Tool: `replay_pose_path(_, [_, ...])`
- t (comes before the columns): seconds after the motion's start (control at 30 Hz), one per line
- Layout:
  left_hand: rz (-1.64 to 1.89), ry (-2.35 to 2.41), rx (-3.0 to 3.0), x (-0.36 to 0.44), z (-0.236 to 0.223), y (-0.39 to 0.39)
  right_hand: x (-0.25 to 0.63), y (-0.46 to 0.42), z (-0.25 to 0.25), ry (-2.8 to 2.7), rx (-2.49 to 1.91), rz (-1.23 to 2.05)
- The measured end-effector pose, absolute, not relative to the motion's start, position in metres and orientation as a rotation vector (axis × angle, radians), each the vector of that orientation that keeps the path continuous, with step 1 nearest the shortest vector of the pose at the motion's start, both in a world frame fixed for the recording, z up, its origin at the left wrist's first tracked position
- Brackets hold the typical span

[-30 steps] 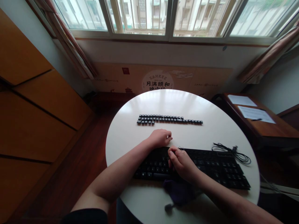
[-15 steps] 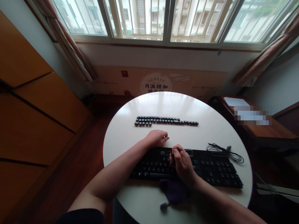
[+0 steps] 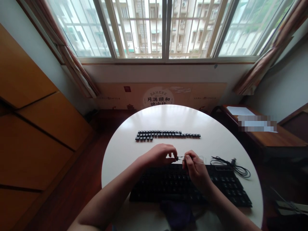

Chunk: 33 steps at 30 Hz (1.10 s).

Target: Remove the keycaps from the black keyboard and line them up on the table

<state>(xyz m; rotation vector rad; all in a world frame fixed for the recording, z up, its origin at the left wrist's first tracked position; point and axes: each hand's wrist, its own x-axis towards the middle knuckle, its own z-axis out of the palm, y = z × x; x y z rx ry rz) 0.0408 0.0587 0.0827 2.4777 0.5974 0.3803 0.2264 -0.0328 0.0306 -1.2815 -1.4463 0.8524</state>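
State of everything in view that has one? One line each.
Left hand: pinching held keycap
Right hand: gripping wire tool
Held keycap: detached
Wire tool: ends at held keycap
Loose keycaps: lined up in rows
Keyboard: flat, partly hidden
Cable: coiled
Cloth: crumpled, blurred
Curtains: drawn aside
Papers: flat

Two bare forearms [image 3: 120,183], smooth and tapering toward narrower wrists [image 3: 143,161], with bare hands [image 3: 160,154] and slender fingers [image 3: 172,149].

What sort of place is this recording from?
Probably a room in a home, though a small office is possible: it has pinkish fabric curtains, an orange-brown wood-like cabinet and a rounded white table bearing a black plastic keyboard.
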Motion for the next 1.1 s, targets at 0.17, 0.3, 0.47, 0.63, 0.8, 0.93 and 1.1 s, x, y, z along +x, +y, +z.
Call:
replay_pose_path(0.17, [0.305,0.75,2.612,0.048,0.083,0.054,0.227,-0.036,0.037,-1.724,-1.404,0.613])
replay_pose_path(0.3, [0.34,0.836,2.65,0.042,0.077,0.072,0.233,-0.035,0.042,-1.671,-1.468,0.518])
replay_pose_path(0.47, [0.5,1.182,2.696,0.013,0.046,0.12,0.236,-0.035,0.044,-1.638,-1.49,0.532])
replay_pose_path(0.63, [0.458,1.356,2.709,-0.006,0.02,0.142,0.23,-0.036,0.04,-1.724,-1.393,0.632])
replay_pose_path(0.8, [0.476,1.41,2.767,-0.01,0.019,0.143,0.228,-0.037,0.038,-1.773,-1.3,0.729])
replay_pose_path(0.93, [0.459,1.449,2.771,-0.011,0.022,0.142,0.228,-0.039,0.04,-1.784,-1.274,0.761])
replay_pose_path(1.1, [0.444,1.488,2.769,-0.012,0.027,0.142,0.228,-0.04,0.04,-1.785,-1.28,0.765])
